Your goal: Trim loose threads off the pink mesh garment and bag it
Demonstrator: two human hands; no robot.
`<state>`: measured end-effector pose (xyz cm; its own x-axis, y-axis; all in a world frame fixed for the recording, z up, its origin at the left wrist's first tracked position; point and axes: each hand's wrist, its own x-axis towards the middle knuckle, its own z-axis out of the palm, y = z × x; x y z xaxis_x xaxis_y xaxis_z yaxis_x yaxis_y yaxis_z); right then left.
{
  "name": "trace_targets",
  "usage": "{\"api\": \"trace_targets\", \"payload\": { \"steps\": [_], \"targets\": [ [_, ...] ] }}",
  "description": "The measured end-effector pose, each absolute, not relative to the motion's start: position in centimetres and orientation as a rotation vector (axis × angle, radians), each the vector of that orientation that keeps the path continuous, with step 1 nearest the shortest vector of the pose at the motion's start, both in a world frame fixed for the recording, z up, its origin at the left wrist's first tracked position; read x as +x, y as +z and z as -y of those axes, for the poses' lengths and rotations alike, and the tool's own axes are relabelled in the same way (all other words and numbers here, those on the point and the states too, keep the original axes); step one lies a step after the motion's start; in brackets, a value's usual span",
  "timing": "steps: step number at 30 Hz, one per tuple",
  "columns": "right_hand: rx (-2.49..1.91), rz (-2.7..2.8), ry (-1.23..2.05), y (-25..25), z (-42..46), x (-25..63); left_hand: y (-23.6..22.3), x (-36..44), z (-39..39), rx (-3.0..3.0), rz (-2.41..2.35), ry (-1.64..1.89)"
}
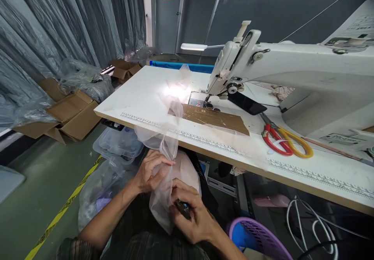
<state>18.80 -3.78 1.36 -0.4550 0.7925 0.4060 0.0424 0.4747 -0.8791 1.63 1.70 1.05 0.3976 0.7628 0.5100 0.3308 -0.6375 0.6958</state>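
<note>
A sheer white fabric (pixel 172 108) trails from the sewing machine's needle area (pixel 208 103) over the table edge into my lap. My left hand (pixel 150 170) is closed, pinching a fold of this fabric just below the table edge. Close beside it, my right hand (pixel 191 215) is closed on a small dark tool (pixel 182 207), held against the bunched fabric. A brown cardboard guide (pixel 216 118) lies flat on the table beside the needle.
The white sewing machine (pixel 292 73) fills the right of the white table (pixel 140 96). Red and yellow scissors (pixel 284 137) and a dark phone (pixel 247 103) lie near it. Cardboard boxes (pixel 73 116), plastic bins (pixel 118 143) and a purple basket (pixel 257 238) stand on the floor.
</note>
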Motion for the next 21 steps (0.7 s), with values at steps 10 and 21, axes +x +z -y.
{"api": "trace_targets", "payload": {
  "steps": [10, 21],
  "targets": [
    [-0.896, 1.762, 1.231, -0.4, 1.6, 20.1, -0.5, 0.8, -0.7, 1.673, -1.084, 0.870],
    [-1.244, 1.655, 1.206, -1.7, -1.2, 19.2, 0.1, 0.4, -0.6, 1.704, -1.157, 0.813]
  ]
}}
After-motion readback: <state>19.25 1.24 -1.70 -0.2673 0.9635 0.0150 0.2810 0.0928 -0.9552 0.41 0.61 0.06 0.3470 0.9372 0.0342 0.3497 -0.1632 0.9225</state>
